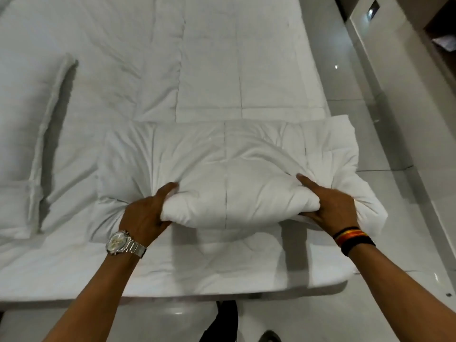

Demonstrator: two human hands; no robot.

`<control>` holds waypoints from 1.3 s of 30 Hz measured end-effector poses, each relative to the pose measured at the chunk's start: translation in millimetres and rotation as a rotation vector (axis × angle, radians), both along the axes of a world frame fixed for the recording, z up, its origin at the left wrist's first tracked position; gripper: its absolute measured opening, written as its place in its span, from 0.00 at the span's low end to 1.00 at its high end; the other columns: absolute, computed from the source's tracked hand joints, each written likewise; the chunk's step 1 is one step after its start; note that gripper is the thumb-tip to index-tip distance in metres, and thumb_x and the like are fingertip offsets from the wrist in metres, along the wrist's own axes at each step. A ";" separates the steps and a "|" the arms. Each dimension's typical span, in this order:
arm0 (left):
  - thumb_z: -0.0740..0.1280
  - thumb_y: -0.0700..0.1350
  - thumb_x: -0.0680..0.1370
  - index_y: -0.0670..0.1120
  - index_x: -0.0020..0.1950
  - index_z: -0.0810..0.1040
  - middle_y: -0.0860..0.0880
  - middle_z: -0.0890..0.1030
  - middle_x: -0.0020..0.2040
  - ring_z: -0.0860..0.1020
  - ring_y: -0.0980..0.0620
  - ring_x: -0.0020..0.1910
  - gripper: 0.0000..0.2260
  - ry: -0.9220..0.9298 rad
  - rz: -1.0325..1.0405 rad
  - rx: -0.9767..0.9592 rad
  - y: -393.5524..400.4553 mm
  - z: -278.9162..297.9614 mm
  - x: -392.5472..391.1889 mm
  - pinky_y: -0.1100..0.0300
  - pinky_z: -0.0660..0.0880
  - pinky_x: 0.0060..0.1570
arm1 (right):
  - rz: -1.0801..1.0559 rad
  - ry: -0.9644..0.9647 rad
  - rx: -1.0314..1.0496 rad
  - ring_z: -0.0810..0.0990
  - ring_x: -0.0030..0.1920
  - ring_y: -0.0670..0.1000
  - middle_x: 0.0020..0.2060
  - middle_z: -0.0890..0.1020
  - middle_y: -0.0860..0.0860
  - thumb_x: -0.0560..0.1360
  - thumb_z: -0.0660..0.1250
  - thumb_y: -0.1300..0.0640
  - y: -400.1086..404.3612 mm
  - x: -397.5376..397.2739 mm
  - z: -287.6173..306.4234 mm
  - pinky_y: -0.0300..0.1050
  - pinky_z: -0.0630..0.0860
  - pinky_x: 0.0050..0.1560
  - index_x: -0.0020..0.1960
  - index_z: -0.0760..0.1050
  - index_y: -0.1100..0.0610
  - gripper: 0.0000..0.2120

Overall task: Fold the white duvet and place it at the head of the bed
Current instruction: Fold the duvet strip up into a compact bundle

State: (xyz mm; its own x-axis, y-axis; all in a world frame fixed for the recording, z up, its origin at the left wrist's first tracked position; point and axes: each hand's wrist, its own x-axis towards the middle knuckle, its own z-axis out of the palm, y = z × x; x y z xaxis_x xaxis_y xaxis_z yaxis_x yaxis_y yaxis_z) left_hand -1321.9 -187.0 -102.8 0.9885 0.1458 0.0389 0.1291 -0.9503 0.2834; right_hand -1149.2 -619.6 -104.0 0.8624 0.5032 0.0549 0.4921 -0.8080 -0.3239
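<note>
The white duvet [229,166] lies across the bed [172,280], partly doubled over into a thick puffy fold near the bed's close edge. My left hand [145,213], with a silver watch on the wrist, grips the fold's near edge on its left side. My right hand [330,206], with a striped wristband, grips the same edge on the right, thumb on top. The fold is lifted slightly off the layer beneath it. The rest of the duvet spreads flat toward the far end of the bed.
A white pillow [24,134] lies along the bed's left side. Glossy light floor tiles [385,149] run along the right of the bed, with a wall and dark furniture [441,28] at the top right. My dark trousers and shoe [227,322] show below the bed edge.
</note>
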 end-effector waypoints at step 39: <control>0.59 0.83 0.68 0.51 0.85 0.57 0.42 0.53 0.86 0.51 0.36 0.84 0.54 0.074 -0.113 -0.026 -110.8 24.7 11.3 0.29 0.50 0.78 | -0.041 0.061 -0.224 0.49 0.85 0.62 0.85 0.52 0.56 0.67 0.57 0.14 36.7 -25.5 21.4 0.80 0.45 0.75 0.85 0.53 0.43 0.55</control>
